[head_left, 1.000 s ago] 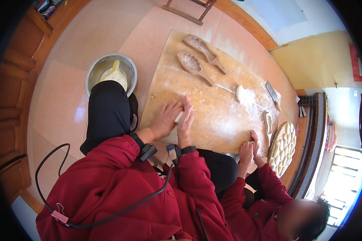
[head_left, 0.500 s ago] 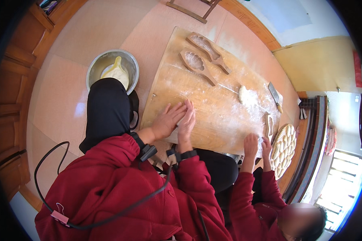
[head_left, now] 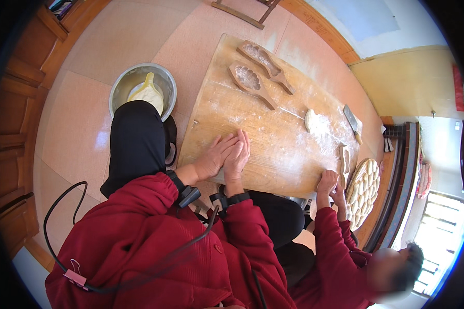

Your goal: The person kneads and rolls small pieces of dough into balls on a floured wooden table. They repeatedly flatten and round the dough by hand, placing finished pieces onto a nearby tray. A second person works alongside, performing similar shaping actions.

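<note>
Over the near edge of a floured wooden board (head_left: 283,170), my left hand (head_left: 210,158) lies against my right hand (head_left: 236,160), palm to palm. Their fingers are pressed together and cover whatever lies between them. Farther up the board rest two carved wooden moulds with handles: one with a fan-like hollow (head_left: 246,78) and a longer one (head_left: 260,55) behind it. A whitish dough lump (head_left: 310,121) sits right of the board's middle, with flour scattered beside it.
A cleaver (head_left: 350,118) and another wooden mould (head_left: 345,160) lie at the board's right side. A co-worker's hands (head_left: 329,182) are at its near right corner, next to a round tray of shaped dough pieces (head_left: 363,191). A metal basin (head_left: 117,98) holding a yellow scoop (head_left: 149,80) stands left.
My hands have closed more tightly, hiding the gap between the palms. The co-worker's hands have come together and leaned in, and their head has moved to the right.
</note>
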The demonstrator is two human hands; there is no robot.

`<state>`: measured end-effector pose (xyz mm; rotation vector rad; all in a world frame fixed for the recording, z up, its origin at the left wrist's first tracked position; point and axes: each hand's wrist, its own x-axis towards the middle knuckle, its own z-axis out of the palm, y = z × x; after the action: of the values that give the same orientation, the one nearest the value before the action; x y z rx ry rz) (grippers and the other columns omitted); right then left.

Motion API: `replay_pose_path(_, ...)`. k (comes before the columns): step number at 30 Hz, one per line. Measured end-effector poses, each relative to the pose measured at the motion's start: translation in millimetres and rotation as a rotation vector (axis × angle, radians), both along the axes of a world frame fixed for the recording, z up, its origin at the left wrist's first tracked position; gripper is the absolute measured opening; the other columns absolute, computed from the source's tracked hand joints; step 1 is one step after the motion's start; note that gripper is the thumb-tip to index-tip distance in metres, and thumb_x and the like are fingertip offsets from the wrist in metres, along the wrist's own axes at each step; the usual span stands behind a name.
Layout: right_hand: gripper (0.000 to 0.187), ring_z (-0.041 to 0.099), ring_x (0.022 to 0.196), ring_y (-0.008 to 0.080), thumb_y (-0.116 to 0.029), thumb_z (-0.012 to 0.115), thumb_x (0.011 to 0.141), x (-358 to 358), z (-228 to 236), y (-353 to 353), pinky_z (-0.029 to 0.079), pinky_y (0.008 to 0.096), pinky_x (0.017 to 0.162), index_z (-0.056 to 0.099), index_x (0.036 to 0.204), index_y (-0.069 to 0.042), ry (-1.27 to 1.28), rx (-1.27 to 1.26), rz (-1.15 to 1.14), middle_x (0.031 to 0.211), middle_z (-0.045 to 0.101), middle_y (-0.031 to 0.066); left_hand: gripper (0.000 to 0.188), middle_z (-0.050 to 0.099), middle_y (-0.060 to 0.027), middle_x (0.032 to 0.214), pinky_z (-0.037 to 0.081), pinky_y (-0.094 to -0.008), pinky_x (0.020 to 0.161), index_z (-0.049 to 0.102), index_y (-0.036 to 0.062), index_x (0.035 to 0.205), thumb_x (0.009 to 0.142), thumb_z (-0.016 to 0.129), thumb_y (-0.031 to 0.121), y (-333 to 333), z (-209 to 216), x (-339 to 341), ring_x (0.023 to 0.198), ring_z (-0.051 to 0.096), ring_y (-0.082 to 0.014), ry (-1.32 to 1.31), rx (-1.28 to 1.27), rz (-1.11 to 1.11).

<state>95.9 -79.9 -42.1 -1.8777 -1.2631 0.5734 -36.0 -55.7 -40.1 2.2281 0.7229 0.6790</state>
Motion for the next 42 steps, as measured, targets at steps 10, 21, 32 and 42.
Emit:
replay_pose_path(10, 0.051, 0.029, 0.144, 0.0356, -0.032, 0.031, 0.104, 7, -18, 34, 0.014, 0.0502, 0.118, 0.047, 0.14, 0.0, -0.28, 0.099, -0.082, 0.148, 0.044, 0.0184, 0.067, 0.033, -0.0165, 0.155, 0.015, -0.0563, 0.117, 0.041, 0.0017, 0.144, 0.087, 0.061, 0.031, 11, 9, -3, 0.146, 0.026, -0.0347, 0.188, -0.042, 0.188)
replay_pose_path(21, 0.051, 0.027, 0.145, 0.0361, -0.031, 0.03, 0.105, 7, -15, 47, 0.014, 0.0498, 0.118, 0.045, 0.142, 0.0, -0.232, 0.052, -0.095, 0.148, 0.044, 0.0189, 0.064, 0.036, -0.0195, 0.152, 0.018, -0.0556, 0.116, 0.037, 0.0029, 0.146, 0.087, 0.059, 0.018, 13, 8, -1, 0.145, 0.026, -0.0374, 0.199, 0.022, 0.316)
replay_pose_path(32, 0.052, 0.026, 0.145, 0.0368, -0.035, 0.033, 0.103, 1, -20, 40, 0.012, 0.051, 0.118, 0.047, 0.142, -0.002, -0.345, 0.089, -0.087, 0.151, 0.042, 0.0153, 0.069, 0.036, -0.0187, 0.152, 0.017, -0.0542, 0.117, 0.036, 0.0004, 0.146, 0.084, 0.063, 0.015, 6, 4, -3, 0.145, 0.026, -0.0373, 0.123, -0.023, 0.343)
replay_pose_path(42, 0.053, 0.024, 0.146, 0.0361, -0.035, 0.03, 0.104, -12, -14, 8, 0.01, 0.0495, 0.119, 0.046, 0.142, -0.004, -0.173, 0.021, -0.021, 0.151, 0.041, 0.0145, 0.073, 0.032, -0.0203, 0.154, 0.016, -0.0563, 0.117, 0.039, -0.0002, 0.144, 0.083, 0.066, 0.028, 0, -2, -1, 0.146, 0.025, -0.0364, 0.142, 0.051, 0.135)
